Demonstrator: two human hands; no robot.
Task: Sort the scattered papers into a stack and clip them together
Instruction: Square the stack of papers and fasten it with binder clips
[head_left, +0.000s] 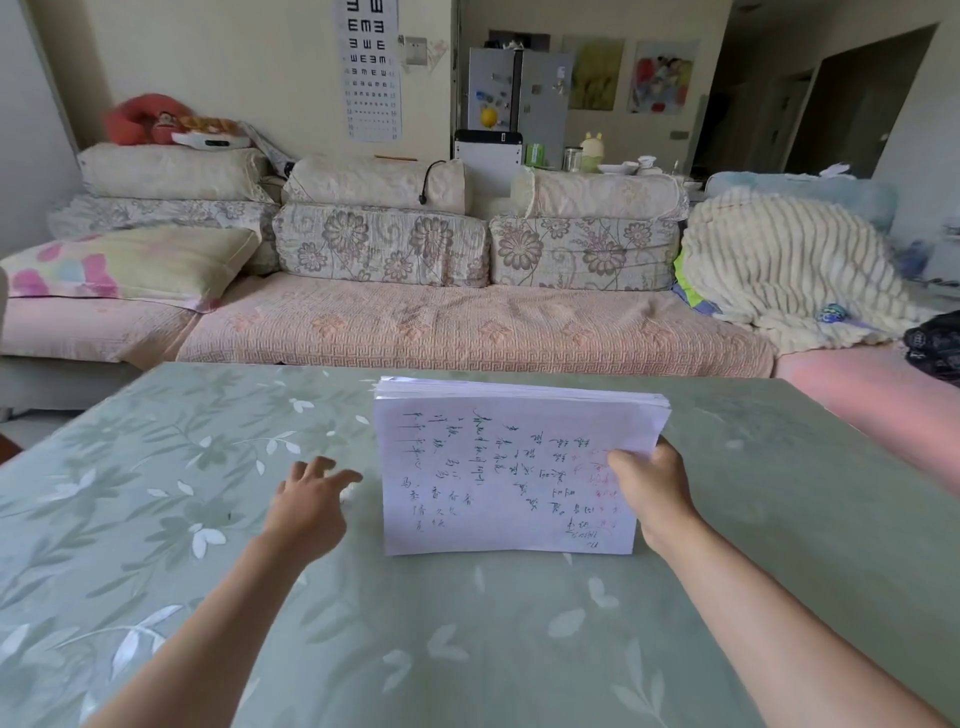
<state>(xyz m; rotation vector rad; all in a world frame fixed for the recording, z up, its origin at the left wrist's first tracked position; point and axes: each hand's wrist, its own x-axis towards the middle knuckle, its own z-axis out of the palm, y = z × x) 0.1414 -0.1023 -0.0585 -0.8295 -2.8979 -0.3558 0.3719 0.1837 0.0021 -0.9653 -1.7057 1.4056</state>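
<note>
right hand (649, 493) clamped on the right edge of the paper stack (498, 478), thumb on the top sheet, fingers behind; stack stands on its lower edge at frame centre, tilted up off the green table (208, 519); left hand (306, 499) open, fingers spread, empty, just left of the stack, not touching it; sofa (415, 322) across the upper frame
</note>
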